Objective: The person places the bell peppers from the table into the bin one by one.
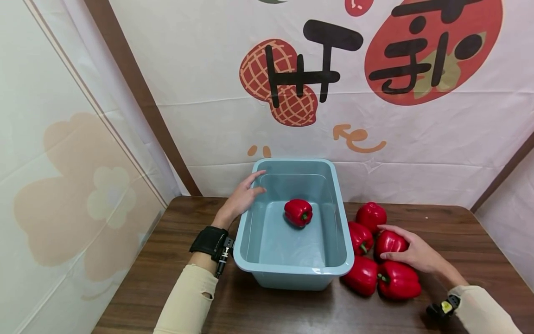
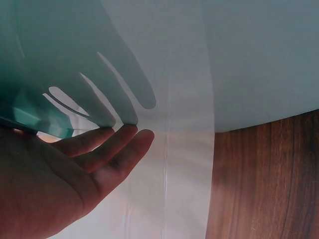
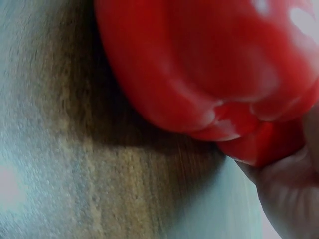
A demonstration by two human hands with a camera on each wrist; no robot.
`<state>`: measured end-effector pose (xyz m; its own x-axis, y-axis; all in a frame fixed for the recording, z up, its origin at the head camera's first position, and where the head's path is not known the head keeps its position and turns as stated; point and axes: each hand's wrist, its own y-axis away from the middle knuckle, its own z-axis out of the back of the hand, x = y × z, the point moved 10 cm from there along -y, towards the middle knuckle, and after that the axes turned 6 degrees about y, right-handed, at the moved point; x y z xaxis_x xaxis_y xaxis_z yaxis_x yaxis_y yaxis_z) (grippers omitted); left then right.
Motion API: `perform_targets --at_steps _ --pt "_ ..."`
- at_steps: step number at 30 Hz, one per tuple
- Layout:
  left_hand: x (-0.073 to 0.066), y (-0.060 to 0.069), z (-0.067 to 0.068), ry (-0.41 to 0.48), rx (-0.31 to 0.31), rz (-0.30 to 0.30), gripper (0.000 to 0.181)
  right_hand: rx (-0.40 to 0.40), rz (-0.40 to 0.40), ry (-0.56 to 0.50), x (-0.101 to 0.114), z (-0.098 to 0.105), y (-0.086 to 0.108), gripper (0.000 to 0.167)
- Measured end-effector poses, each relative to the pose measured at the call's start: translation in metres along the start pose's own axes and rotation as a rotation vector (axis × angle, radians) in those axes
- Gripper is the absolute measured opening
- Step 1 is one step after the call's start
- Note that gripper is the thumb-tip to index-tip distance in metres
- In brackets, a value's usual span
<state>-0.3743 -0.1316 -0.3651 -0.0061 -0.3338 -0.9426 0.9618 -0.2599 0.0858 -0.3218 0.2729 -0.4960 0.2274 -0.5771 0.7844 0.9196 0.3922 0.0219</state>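
Note:
A light blue plastic tub (image 1: 246,232) stands on the table, with one red bell pepper (image 1: 298,212) on its floor. My left hand (image 1: 242,197) holds the tub's left rim. Its thumb and forefinger reach over the inner side, while straight fingers (image 2: 117,167) touch the outer wall in the left wrist view. Beside the tub on the right, my right hand (image 1: 419,253) grips a red bell pepper (image 1: 390,243) between thumb and fingers. Close around that one lie a back pepper (image 1: 371,216), a left pepper (image 1: 359,235) and two front peppers, partly hidden by the tub's edge.
The dark wooden table (image 1: 179,292) extends on both sides of the tub. Right behind the tub hangs a white printed cloth (image 1: 200,120), and another cloth panel (image 1: 75,222) borders the table on the left.

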Motion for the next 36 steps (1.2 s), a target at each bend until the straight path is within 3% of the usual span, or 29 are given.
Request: perform_targets --at_steps 12,27,36 --pt "-0.003 0.004 -0.001 -0.008 -0.008 -0.005 0.059 -0.023 0.013 0.034 0.002 0.002 -0.001 0.067" --pt "-0.002 0.003 -0.001 0.004 -0.008 -0.01 0.059 -0.118 0.061 0.093 0.018 0.022 0.005 0.065" --pt "-0.002 0.002 -0.001 0.02 -0.004 -0.005 0.058 -0.128 0.048 0.124 0.025 0.03 0.004 0.064"
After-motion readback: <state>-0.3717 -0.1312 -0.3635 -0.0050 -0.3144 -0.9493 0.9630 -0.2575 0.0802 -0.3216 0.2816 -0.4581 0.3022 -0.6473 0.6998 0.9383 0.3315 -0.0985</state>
